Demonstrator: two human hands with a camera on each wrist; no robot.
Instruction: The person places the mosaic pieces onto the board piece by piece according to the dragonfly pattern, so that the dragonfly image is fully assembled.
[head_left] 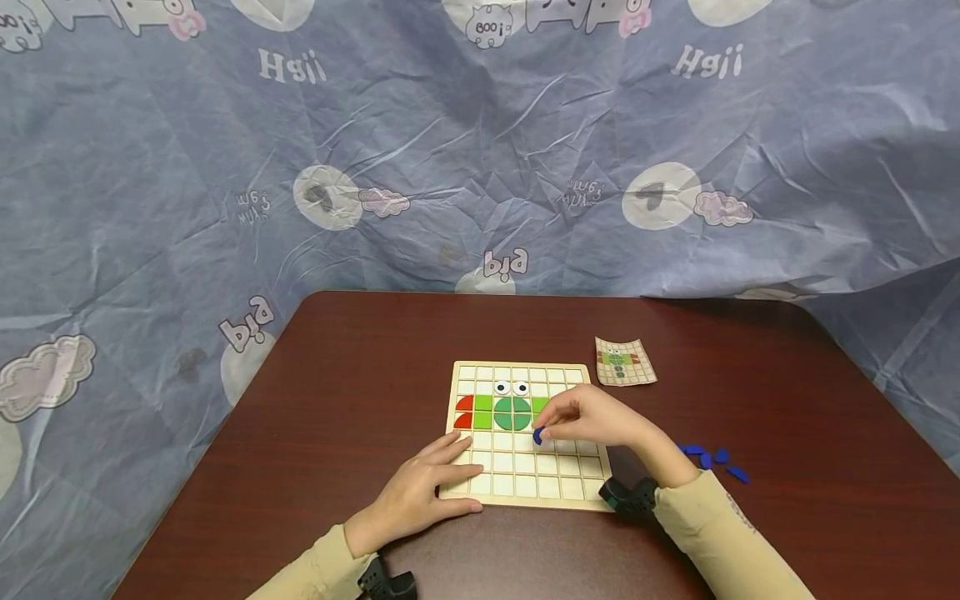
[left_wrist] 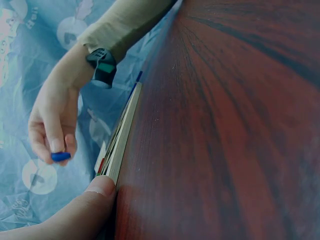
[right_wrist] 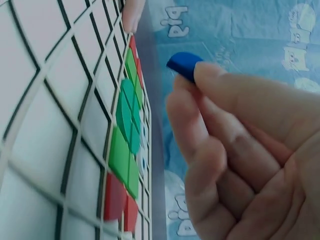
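My right hand pinches a small blue tile with a curved edge between thumb and fingers, held just above the wooden grid board. On the board lie red quarter-round tiles, light green square tiles, dark green rounded tiles that form a circle, and round eye tiles. With fingers spread, my left hand rests on the board's left edge. In the left wrist view its thumb touches the board's side.
Several loose blue tiles lie on the dark red table, right of the board beyond the right forearm. A pattern card with a coloured picture lies behind the board at the right. A printed grey-blue cloth hangs behind the table.
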